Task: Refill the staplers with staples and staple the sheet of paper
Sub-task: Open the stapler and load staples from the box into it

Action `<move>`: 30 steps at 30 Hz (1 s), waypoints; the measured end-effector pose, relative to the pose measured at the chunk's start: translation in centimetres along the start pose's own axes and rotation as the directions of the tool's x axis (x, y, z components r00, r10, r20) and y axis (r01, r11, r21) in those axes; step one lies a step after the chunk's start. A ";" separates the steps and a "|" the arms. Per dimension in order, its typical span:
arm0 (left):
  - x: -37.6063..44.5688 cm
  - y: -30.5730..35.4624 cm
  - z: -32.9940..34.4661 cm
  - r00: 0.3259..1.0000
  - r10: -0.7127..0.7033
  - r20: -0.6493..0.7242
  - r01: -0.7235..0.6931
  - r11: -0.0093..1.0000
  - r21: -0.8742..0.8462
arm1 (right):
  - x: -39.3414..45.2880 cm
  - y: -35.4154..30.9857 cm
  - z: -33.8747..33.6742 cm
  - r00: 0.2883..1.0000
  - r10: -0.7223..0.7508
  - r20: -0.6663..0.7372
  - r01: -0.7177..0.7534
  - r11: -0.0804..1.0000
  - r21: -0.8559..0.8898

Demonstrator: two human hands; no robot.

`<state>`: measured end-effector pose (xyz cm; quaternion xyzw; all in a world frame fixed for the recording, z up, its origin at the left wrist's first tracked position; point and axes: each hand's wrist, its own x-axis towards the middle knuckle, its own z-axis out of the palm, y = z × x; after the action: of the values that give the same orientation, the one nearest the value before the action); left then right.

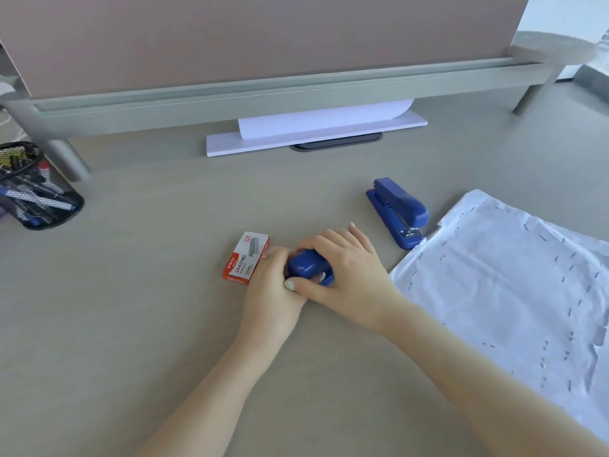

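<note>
A small blue stapler [308,266] lies on the desk at the centre, held between both hands. My left hand [273,288] grips its near-left side and my right hand [346,272] curls over its right side, thumb on the front. Most of this stapler is hidden by the fingers. A red and white staple box [244,257] lies just left of the hands, touching my left fingers. A second, larger blue stapler [398,211] lies closed at the upper right. A white sheet of paper [514,285] with several staples in it lies on the right.
A black mesh pen holder [33,192] stands at the far left. A grey monitor riser [263,100] runs along the back, with a stack of white paper [313,133] under it. The desk surface [148,308] is beige.
</note>
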<state>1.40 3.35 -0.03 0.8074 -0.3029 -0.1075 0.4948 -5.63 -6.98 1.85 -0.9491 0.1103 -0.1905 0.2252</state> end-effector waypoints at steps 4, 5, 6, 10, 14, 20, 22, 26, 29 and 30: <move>0.1 0.2 -0.4 0.998 0.017 0.060 -0.020 0.999 0.046 | -0.1 1.0 0.6 0.994 0.014 -0.105 -0.010 0.999 0.041; 0.1 0.3 -0.5 0.997 0.021 0.078 -0.025 0.999 0.048 | -0.2 1.0 0.8 0.992 0.012 -0.129 -0.005 0.998 0.055; 0.1 0.4 -0.6 0.996 0.019 0.091 -0.023 0.999 0.046 | -0.2 1.1 0.9 0.988 0.011 -0.155 -0.001 0.998 0.068; 0.0 0.4 -1.1 0.996 0.009 0.085 -0.013 0.999 0.053 | 0.1 0.9 1.0 0.981 0.028 -0.190 0.000 0.989 0.146; -0.6 0.3 -1.7 1.000 0.014 0.026 -0.015 0.998 0.059 | 0.8 0.0 0.6 0.993 0.078 -0.092 -0.045 0.946 0.320; -0.8 -0.5 -2.4 0.999 0.004 -0.044 -0.001 0.998 0.064 | 2.1 -0.3 -1.3 0.979 0.194 0.065 -0.178 0.656 0.733; -0.8 -0.5 -2.5 0.999 0.010 -0.054 -0.006 0.997 0.073 | 2.5 -0.1 -1.5 0.968 0.246 0.056 -0.197 0.601 0.774; -0.9 -0.5 -2.6 0.998 -0.013 -0.069 0.017 0.998 0.062 | 3.6 0.0 -2.3 0.932 0.359 0.057 -0.233 0.469 0.852; -0.8 -0.5 -2.7 0.997 -0.023 -0.080 0.028 0.997 0.071 | 4.8 0.6 -2.9 0.843 0.523 0.127 -0.240 0.154 0.959; -0.8 -0.5 -2.8 0.996 -0.026 -0.085 0.032 0.997 0.074 | 5.2 1.1 -3.0 0.803 0.564 0.192 -0.208 -0.036 0.977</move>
<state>2.29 6.05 0.79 0.8335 -0.2739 -0.0689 0.4749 -2.26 -10.63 5.46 -0.4408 0.2485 -0.2665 0.8203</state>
